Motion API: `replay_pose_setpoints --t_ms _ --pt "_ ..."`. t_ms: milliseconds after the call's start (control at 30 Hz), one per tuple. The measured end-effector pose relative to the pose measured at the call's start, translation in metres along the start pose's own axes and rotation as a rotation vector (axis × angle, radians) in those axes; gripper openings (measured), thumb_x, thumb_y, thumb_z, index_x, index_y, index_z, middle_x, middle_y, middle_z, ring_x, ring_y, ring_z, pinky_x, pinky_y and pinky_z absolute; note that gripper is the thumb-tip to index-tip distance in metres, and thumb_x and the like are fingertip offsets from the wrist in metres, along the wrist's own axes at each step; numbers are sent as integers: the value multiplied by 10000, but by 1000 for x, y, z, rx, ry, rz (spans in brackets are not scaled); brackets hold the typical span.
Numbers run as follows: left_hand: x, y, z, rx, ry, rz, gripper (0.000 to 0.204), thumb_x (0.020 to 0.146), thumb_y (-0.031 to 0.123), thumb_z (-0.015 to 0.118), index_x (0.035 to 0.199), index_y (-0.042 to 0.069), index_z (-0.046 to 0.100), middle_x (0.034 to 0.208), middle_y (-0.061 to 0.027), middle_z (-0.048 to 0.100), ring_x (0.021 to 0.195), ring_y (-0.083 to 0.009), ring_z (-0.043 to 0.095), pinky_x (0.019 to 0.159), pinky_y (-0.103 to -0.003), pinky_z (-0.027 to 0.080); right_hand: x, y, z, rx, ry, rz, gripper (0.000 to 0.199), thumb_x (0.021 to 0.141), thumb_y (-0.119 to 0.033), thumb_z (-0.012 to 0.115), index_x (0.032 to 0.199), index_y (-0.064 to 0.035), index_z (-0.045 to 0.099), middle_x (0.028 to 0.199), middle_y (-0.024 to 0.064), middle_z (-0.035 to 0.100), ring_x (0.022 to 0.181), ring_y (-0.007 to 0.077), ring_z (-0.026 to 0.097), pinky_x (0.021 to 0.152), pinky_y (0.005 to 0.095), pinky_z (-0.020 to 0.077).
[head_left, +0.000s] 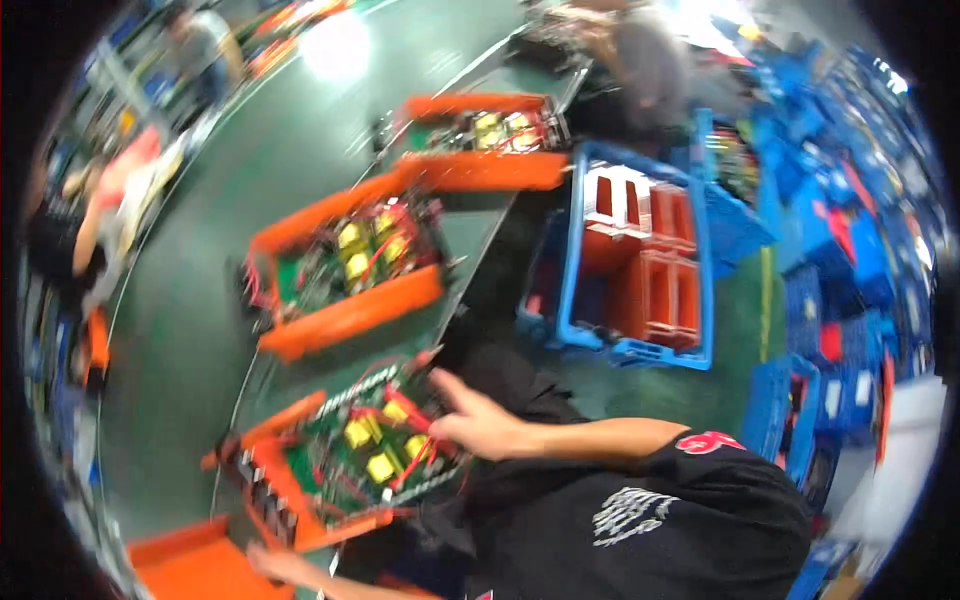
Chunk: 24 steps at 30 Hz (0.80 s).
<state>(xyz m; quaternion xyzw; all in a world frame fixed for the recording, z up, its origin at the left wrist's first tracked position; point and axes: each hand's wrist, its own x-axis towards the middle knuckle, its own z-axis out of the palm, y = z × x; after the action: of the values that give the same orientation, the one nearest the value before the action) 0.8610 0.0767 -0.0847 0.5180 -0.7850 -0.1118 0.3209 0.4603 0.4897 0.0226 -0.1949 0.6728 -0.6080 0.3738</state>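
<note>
In front of me lies an orange-sided electronic unit (280, 495) with a green circuit board, yellow-wrapped transformers (382, 467) and red wires. My right hand (480, 422) reaches to the unit's right end, thumb and fingers apart, beside the red wires; contact is hard to judge in the blur. At the lower left, my left hand (283, 566) is stretched out between the unit's orange side and a bare orange metal panel (195, 568). Its fingers look extended and hold nothing that I can see.
Two similar orange units, one nearer (350, 325) and one farther (485, 172), stand along the green bench (190, 370). To the right is a blue crate (708, 290) holding orange-red parts. Stacked blue bins (815, 300) line the far right. A blurred person (645, 65) is at the back.
</note>
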Motion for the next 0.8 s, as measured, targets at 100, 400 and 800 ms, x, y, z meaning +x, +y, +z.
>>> replay_pose_setpoints --t_ms 100,400,800 --pt "-49 185 38 -375 394 -160 392 941 331 460 1090 -25 527 1033 -181 565 881 -270 553 758 -377 436 3 32 -17 132 38 14 788 817 -192 563 1405 60 102 1280 196 445 1147 221 461 975 300 362" --pt "-48 199 37 -454 300 -326 477 981 356 337 1279 -10 400 1275 -212 444 1109 -320 478 923 -402 385 -6 -12 -11 54 100 -9 772 792 -282 552 1364 81 181 1091 212 572 983 270 558 881 342 421" --pt "-47 178 39 -206 355 -283 470 986 273 303 1252 -102 402 1301 -258 419 1215 -339 403 1028 -385 296 27 -32 30 -697 -130 19 653 822 -458 465 1010 167 438 827 343 592 804 447 610 742 479 482"
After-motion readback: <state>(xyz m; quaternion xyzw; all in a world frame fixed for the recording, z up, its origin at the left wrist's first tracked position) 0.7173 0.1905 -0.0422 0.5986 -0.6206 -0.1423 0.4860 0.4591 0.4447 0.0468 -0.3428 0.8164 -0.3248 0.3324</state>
